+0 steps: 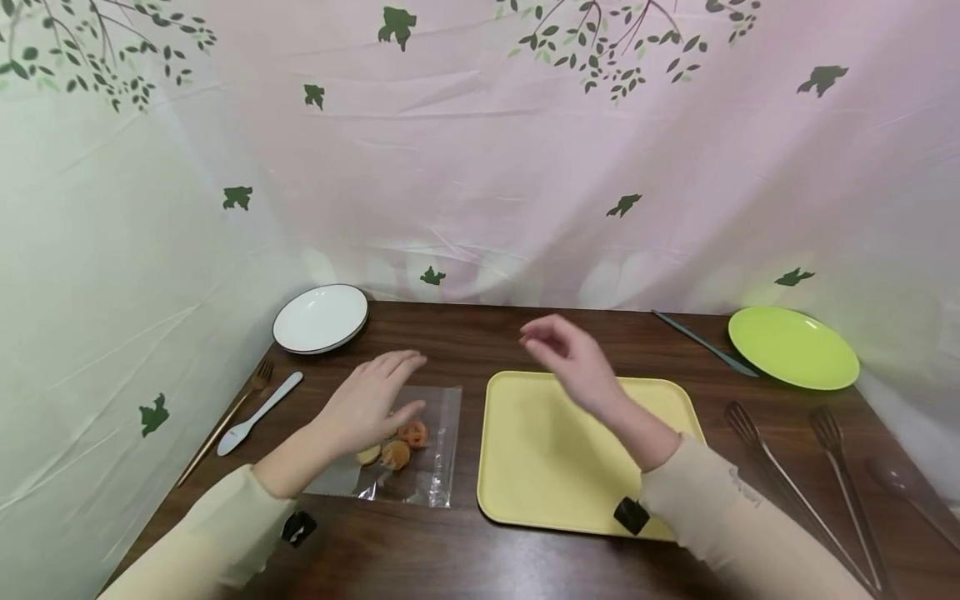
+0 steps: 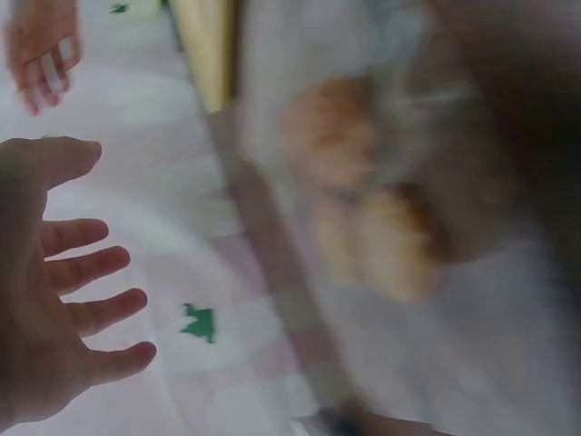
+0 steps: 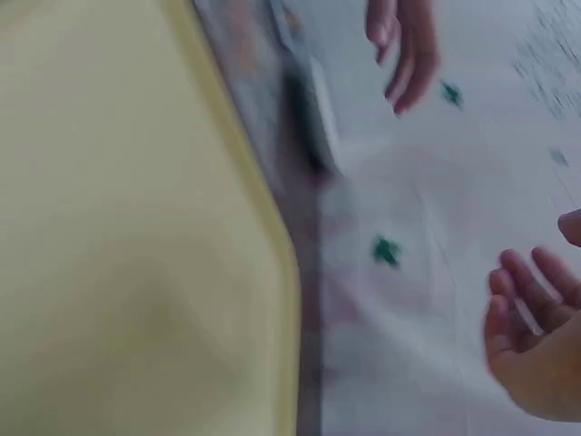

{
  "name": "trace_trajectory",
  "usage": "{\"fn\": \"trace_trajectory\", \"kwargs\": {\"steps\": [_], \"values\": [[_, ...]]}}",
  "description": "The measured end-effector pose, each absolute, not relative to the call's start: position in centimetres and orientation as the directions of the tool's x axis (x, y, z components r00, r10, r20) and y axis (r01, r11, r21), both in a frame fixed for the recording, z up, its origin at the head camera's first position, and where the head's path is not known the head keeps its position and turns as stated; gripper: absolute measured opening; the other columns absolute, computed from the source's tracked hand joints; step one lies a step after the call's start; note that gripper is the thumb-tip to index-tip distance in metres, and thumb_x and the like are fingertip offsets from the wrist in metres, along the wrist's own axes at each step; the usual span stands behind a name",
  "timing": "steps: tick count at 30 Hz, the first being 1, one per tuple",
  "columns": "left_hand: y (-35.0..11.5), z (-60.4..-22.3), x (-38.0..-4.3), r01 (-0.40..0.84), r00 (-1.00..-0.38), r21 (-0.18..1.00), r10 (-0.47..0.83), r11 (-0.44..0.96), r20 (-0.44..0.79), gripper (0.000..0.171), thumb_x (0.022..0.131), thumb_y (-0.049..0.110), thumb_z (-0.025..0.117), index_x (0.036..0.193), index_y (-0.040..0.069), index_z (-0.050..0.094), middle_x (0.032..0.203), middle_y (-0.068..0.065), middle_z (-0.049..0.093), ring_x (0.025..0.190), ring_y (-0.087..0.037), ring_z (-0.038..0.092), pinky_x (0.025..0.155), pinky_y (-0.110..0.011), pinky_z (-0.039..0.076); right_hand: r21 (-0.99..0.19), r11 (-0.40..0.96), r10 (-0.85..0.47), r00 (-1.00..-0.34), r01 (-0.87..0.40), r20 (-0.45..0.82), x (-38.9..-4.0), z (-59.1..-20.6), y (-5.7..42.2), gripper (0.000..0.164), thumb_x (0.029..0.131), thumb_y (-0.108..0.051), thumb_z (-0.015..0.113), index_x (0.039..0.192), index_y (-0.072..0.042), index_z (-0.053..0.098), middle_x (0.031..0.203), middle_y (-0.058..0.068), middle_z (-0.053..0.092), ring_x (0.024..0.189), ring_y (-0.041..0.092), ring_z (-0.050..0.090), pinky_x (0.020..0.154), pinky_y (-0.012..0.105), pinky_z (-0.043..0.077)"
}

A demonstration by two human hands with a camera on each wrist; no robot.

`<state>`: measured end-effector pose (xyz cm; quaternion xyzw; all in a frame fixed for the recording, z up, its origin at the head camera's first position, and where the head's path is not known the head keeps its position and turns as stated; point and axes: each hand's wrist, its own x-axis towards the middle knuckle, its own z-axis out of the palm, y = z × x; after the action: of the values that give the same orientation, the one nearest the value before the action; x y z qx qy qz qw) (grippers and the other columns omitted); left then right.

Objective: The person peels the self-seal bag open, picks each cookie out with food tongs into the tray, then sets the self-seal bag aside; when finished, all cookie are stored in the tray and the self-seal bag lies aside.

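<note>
My left hand (image 1: 369, 403), spread and empty, hovers over food (image 1: 395, 455) apparently bagged to stay together; my right hand (image 1: 576, 360), loosely curled, holds nothing.

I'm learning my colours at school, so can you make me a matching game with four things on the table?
Things:
1. Rectangular tray
2. Far-right plate
3. Far-left shallow dish
4. Plastic snack bag

Looks:
A. Lime green
B. See-through
C. White with a dark rim
D. Yellow

Right pairs: 1-D, 2-A, 3-C, 4-B
</note>
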<state>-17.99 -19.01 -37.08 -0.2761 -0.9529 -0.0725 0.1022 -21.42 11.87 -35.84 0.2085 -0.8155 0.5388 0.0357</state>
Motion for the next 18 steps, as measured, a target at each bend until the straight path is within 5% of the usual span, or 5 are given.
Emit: {"fn": "trace_trajectory", "kwargs": {"steps": [4, 10, 14, 18], "values": [[-20.3, -39.0, -16.0, 0.557, -0.821, 0.092, 0.531, 0.825, 0.210, 0.058, 0.087, 0.039, 0.066, 0.134, 0.009, 0.050, 0.138, -0.010, 0.049, 0.127, -0.029, 0.045, 0.099, -0.052, 0.040, -0.694, 0.418, -0.487, -0.789, -0.587, 0.374, -18.9, -37.4, 8.9, 0.019, 0.091, -0.018, 0.064, 0.110, -0.015, 0.064, 0.107, -0.002, 0.066, 0.101, 0.016, 0.061, 0.088, 0.041, 0.049], [-21.5, -41.3, -14.4, 0.569, -0.821, 0.118, 0.554, 0.814, 0.135, 0.058, 0.087, 0.043, 0.064, 0.134, 0.011, 0.050, 0.143, -0.012, 0.044, 0.131, -0.040, 0.039, 0.096, -0.062, 0.037, -0.369, 0.404, -0.787, -0.523, -0.837, 0.327, -15.8, -39.4, 5.3, 0.021, 0.089, -0.020, 0.066, 0.110, -0.019, 0.064, 0.108, -0.009, 0.063, 0.103, 0.008, 0.057, 0.090, 0.027, 0.047], [-21.9, -42.3, -13.9, 0.536, -0.844, 0.146, 0.532, 0.832, 0.067, 0.062, 0.089, 0.048, 0.060, 0.140, 0.017, 0.044, 0.150, -0.011, 0.035, 0.137, -0.042, 0.029, 0.097, -0.068, 0.031, -0.162, 0.349, -0.880, -0.382, -0.923, 0.281, -15.1, -40.6, 3.7, 0.020, 0.088, -0.018, 0.066, 0.107, -0.025, 0.066, 0.106, -0.012, 0.063, 0.100, 0.007, 0.057, 0.087, 0.022, 0.047], [-22.2, -43.1, -13.5, 0.507, -0.858, 0.173, 0.513, 0.845, 0.010, 0.064, 0.091, 0.050, 0.056, 0.145, 0.022, 0.037, 0.154, -0.010, 0.028, 0.140, -0.041, 0.023, 0.097, -0.071, 0.027, -0.010, 0.322, -0.922, -0.317, -0.947, 0.222, -14.8, -41.7, 2.5, 0.021, 0.090, -0.023, 0.065, 0.110, -0.028, 0.068, 0.110, -0.013, 0.063, 0.102, 0.007, 0.057, 0.085, 0.024, 0.048]]}}
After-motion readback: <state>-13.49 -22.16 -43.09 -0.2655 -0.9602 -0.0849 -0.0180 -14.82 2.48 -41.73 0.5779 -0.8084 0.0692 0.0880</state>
